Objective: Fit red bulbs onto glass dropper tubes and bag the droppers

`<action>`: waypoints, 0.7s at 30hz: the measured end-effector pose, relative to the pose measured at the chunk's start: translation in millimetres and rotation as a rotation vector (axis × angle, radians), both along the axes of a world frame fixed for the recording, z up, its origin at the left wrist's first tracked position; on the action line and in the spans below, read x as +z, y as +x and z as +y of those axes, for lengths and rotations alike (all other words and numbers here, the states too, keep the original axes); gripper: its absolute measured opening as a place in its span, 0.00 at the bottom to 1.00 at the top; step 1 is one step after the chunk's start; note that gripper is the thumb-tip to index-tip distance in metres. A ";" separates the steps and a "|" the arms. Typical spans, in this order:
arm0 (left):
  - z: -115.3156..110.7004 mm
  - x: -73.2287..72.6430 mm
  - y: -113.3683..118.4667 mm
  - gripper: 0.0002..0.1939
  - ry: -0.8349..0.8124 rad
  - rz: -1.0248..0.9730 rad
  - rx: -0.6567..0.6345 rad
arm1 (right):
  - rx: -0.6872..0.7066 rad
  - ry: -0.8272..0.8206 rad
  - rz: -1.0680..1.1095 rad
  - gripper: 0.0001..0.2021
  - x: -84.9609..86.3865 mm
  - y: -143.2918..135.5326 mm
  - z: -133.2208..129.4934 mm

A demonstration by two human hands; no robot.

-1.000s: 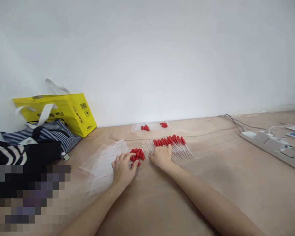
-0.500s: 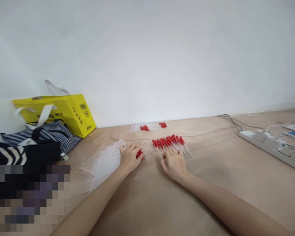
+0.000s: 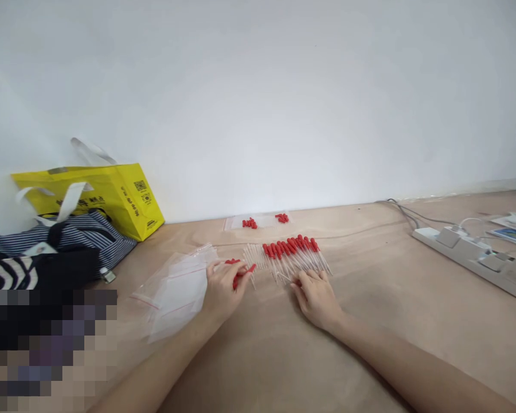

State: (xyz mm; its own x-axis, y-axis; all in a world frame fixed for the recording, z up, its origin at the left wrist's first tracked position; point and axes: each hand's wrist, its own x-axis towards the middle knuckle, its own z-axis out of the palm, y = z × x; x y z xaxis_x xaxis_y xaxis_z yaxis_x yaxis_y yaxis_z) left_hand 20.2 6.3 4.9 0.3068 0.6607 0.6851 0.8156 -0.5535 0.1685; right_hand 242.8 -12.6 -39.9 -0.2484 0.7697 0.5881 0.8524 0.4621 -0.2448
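Note:
My left hand point(image 3: 224, 285) is closed, with a small red rubber bulb point(image 3: 251, 268) pinched at the thumb and fingertips. More red bulbs point(image 3: 235, 280) lie under and beside its fingers. Close by on the right is a row of bare clear thin tubes point(image 3: 252, 256). My right hand point(image 3: 317, 296) rests on the table, its thumb and forefinger closed on the end of a clear tube point(image 3: 285, 277) that points left. Beyond it lies a slanted row of droppers point(image 3: 303, 256), clear tubes fitted with red bulbs at their far ends.
Flat clear zip bags point(image 3: 181, 289) spread to the left. Another clear bag point(image 3: 264, 220) with two clusters of red bulbs lies near the wall. A yellow bag point(image 3: 131, 201), a striped bag point(image 3: 114, 238) and dark cloth stand far left. A white power strip point(image 3: 468, 258) lies right.
My left hand has picked up a red bulb at its fingertips. The right hand has drawn back slightly to the right, now pinching a clear tube. The view has shifted a little.

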 end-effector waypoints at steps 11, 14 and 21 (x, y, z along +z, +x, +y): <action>-41.3 -16.6 1.1 0.15 -0.390 0.031 -0.251 | 0.316 -0.149 0.056 0.11 2.6 -1.3 -3.1; -38.7 -17.9 4.7 0.09 -0.428 0.038 -0.257 | 0.318 -0.140 0.034 0.09 6.5 -3.9 -7.6; -36.9 -20.1 2.4 0.08 -0.469 -0.055 -0.091 | 0.317 -0.159 0.105 0.07 10.1 -13.1 -18.4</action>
